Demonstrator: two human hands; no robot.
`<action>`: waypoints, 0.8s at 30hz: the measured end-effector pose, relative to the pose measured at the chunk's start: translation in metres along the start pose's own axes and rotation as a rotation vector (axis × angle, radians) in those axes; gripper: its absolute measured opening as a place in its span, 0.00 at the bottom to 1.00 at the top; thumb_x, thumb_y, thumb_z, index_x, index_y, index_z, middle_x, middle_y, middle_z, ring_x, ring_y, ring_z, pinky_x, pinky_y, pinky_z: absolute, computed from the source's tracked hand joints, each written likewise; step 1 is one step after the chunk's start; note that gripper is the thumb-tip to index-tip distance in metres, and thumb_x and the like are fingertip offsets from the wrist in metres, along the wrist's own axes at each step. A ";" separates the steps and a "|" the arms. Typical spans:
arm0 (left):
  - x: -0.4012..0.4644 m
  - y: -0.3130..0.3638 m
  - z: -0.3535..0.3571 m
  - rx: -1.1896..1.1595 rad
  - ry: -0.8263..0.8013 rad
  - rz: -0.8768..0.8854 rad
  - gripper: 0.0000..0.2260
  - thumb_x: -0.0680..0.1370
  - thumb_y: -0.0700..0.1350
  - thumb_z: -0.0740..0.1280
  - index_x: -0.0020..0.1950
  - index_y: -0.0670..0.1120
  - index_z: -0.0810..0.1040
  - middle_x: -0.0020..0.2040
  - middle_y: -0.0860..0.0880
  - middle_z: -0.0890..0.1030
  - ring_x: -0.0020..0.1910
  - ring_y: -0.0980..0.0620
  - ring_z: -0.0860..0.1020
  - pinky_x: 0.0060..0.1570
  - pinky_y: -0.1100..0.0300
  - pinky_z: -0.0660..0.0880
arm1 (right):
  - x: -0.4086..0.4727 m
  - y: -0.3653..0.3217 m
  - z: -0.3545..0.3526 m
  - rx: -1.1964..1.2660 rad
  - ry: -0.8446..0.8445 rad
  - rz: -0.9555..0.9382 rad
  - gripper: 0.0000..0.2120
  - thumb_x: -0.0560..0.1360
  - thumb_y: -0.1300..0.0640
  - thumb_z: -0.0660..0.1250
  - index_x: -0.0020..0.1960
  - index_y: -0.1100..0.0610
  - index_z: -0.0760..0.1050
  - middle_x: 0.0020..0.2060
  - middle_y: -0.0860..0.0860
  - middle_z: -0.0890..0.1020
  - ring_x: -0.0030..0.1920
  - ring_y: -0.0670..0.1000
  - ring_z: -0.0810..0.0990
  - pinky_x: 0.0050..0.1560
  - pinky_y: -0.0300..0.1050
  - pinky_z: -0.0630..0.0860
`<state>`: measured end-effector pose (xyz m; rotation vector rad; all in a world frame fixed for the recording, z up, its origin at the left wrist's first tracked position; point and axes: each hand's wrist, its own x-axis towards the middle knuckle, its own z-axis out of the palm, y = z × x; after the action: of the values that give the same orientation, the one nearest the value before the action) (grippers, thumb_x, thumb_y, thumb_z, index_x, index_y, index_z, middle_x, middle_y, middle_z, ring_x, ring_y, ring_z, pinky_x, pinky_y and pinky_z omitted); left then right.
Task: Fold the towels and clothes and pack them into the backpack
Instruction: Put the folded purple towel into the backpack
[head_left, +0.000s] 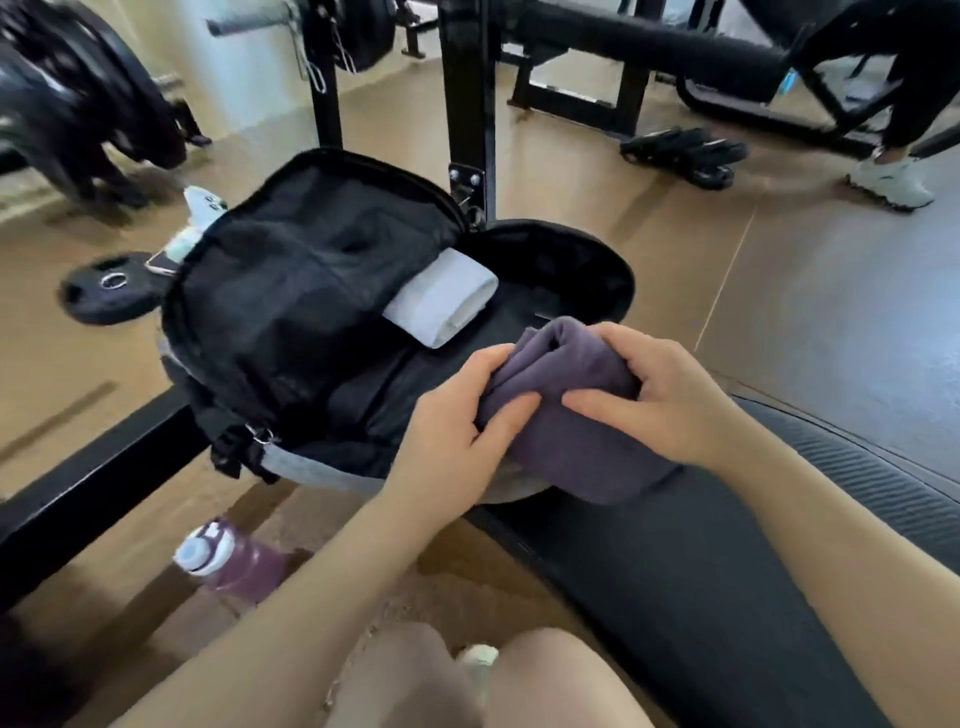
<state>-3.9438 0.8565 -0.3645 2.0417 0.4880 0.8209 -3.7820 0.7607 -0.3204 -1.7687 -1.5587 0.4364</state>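
A black backpack (291, 312) with grey trim lies wide open on the end of a black padded bench (675, 597). Inside it rests a rolled white towel (441, 304). A folded purple garment (576, 431) sits at the near edge of the open backpack, partly over the bench. My left hand (457, 421) grips its left side with the fingers curled over the cloth. My right hand (670, 395) holds its right side, thumb on top.
A purple water bottle (234, 564) lies on the floor under the bench's left side. A weight plate (111, 293) lies on the floor at the left. Black rack posts (467, 114) stand behind the backpack. Another person's leg and white shoe (891, 182) are at far right.
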 end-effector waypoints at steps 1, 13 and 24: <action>0.007 -0.004 -0.011 0.037 0.019 -0.006 0.15 0.76 0.54 0.59 0.61 0.52 0.73 0.49 0.65 0.77 0.49 0.67 0.75 0.46 0.75 0.68 | 0.013 0.000 0.003 0.019 0.023 0.015 0.09 0.68 0.50 0.69 0.46 0.41 0.71 0.37 0.38 0.80 0.39 0.39 0.77 0.39 0.31 0.71; 0.043 -0.099 -0.102 1.272 0.064 -0.269 0.38 0.56 0.51 0.81 0.62 0.42 0.74 0.55 0.37 0.76 0.50 0.35 0.75 0.46 0.48 0.74 | 0.132 0.003 0.060 0.265 -0.163 0.469 0.10 0.72 0.52 0.69 0.42 0.60 0.77 0.39 0.55 0.82 0.41 0.54 0.80 0.41 0.47 0.75; 0.054 -0.112 -0.112 1.143 -0.102 -0.435 0.28 0.74 0.49 0.63 0.71 0.44 0.59 0.60 0.43 0.73 0.56 0.40 0.75 0.49 0.51 0.72 | 0.131 -0.002 0.087 0.360 -0.118 0.582 0.10 0.74 0.54 0.65 0.51 0.59 0.74 0.46 0.53 0.80 0.44 0.51 0.77 0.41 0.43 0.73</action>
<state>-3.9889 1.0152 -0.3914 2.7685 1.5280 0.1179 -3.8152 0.9115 -0.3510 -1.9027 -0.9316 1.0462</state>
